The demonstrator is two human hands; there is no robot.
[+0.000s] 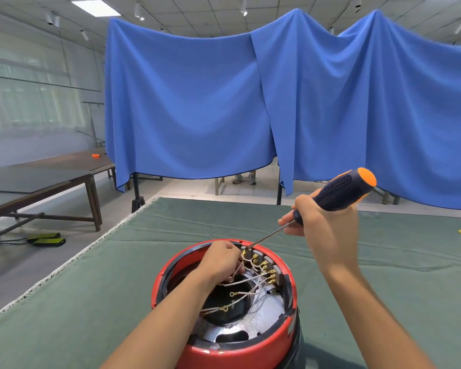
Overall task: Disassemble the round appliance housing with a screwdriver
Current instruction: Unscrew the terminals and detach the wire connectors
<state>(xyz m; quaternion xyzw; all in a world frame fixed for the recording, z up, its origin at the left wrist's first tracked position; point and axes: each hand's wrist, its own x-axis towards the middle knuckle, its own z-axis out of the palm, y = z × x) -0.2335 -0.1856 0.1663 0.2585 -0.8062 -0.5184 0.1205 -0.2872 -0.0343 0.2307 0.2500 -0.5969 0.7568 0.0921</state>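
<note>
- Sitting nearest, on green table cloth (117, 302): red round housing (250, 350), opened, wiring exposed.
- Pinching loose wires (246, 284) inside: left hand (221, 259), fingers curled.
- Gripping screwdriver (338, 194): right hand (322, 225), tip probably seating on terminal screws (268, 267).
- Needing next: steady downward pressure, turning.

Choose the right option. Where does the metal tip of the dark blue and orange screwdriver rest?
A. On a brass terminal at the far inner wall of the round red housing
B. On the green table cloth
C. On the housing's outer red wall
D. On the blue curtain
A: the right hand angles the dark blue and orange screwdriver down so its tip meets the farthest brass terminal inside the round red housing.
</note>
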